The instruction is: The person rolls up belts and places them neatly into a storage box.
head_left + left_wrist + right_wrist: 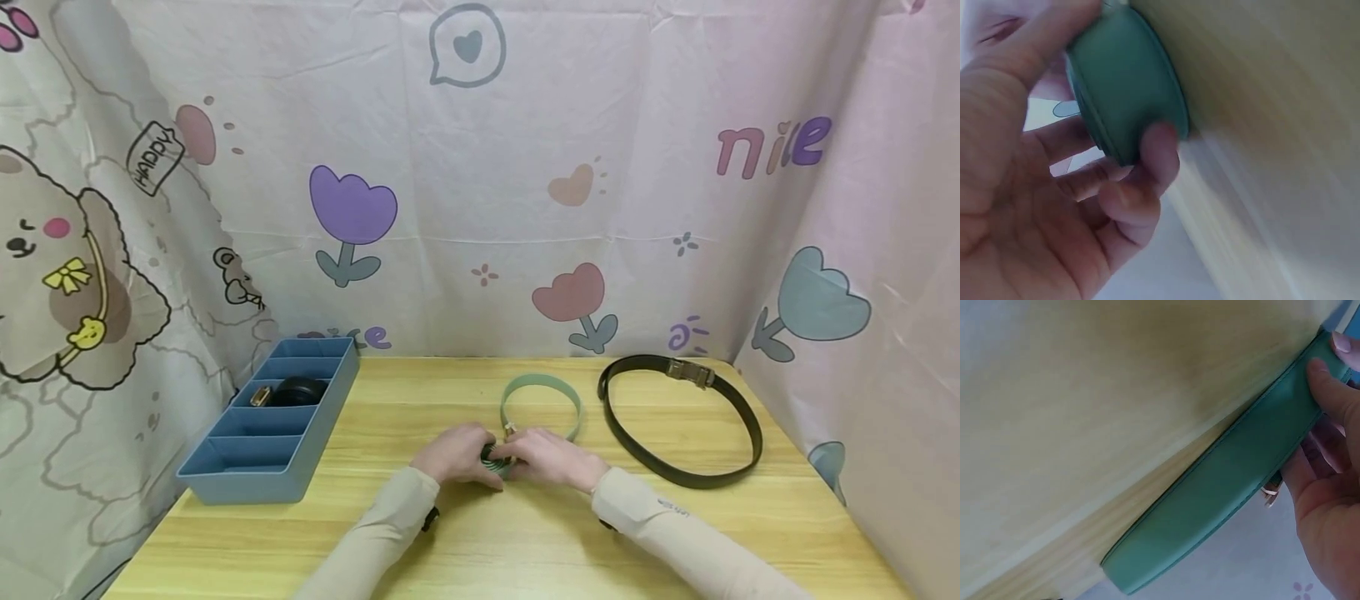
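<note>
A green belt [542,379] stands on its edge on the table, part of it in a wide loop and part wound into a small coil. My left hand [456,454] holds the coil [1125,81] with thumb and fingers curled around it. Close beside it, my right hand [555,458] pinches the green strap [1210,481] where it meets the coil. The rest of the strap runs away from the right fingers in a curve in the right wrist view. A small gold buckle part [1270,489] shows behind the strap there. The fingers partly hide the coil in the head view.
On the left stands a blue divided box [240,487], with a rolled black belt [298,390] and its gold buckle in one compartment. A dark belt [678,479] with a metal buckle [690,372] lies in a large loop at right. A printed curtain hangs behind the table.
</note>
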The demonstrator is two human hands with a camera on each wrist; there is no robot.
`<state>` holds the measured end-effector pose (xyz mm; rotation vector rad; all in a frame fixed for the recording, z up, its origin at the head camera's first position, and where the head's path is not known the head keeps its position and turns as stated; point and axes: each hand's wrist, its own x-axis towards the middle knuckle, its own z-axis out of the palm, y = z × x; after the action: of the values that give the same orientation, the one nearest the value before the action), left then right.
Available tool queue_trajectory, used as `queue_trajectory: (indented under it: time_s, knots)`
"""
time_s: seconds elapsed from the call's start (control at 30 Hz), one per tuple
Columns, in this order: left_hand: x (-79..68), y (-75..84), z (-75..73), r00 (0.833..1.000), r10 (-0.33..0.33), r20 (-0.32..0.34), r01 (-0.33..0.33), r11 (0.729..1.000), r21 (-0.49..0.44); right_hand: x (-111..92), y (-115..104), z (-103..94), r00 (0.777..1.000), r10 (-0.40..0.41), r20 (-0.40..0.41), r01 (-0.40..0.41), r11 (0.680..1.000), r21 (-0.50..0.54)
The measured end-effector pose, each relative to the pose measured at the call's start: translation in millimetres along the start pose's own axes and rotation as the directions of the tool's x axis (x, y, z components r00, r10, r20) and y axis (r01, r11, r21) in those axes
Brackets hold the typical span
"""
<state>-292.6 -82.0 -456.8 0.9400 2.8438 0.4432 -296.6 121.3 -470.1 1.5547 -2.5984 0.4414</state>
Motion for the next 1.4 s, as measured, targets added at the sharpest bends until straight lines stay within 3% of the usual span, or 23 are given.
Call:
queue_trajectory:
  time_s: [0.23,0.33,0.5,0.57,0.9,1.2,1.4]
  knots:
    - [-0.3,-4.6,-4.6,0.991,0.106,0.078,-0.103,0.994,-0.045,-2,1,-3.5,0.999,0.002,0.04,-0.002,1.0,-0.012]
    - [-0.7,-3.0,-3.5,0.995,0.08,0.062,-0.077,0.996,-0.046,-1,0,-2.3,1.0,0.004,0.017,-0.004,1.0,-0.017]
    - [-0.3,2.1,1.3,0.999,-0.013,-0.031,0.014,1.0,0.009,0,-1,4.0,0.998,-0.008,-0.06,0.004,0.997,-0.075]
    - [0.4,3.4,2.6,0.998,-0.021,-0.052,0.023,0.999,0.033,0,-1,5.8,0.997,-0.012,-0.075,0.005,0.995,-0.099]
    - [1.9,-0.5,-1.8,0.997,0.06,0.049,-0.063,0.997,0.049,-7,2,1.7,1.0,0.026,-0.01,-0.027,0.991,-0.133]
    - [1.6,4.7,4.3,0.998,-0.056,-0.033,0.058,0.997,0.048,-7,3,7.9,0.997,-0.017,-0.076,0.003,0.983,-0.185]
    - [5.6,4.5,-0.9,0.999,0.038,0.039,-0.039,0.999,0.022,-8,3,2.7,1.0,0.01,-0.026,-0.014,0.986,-0.165]
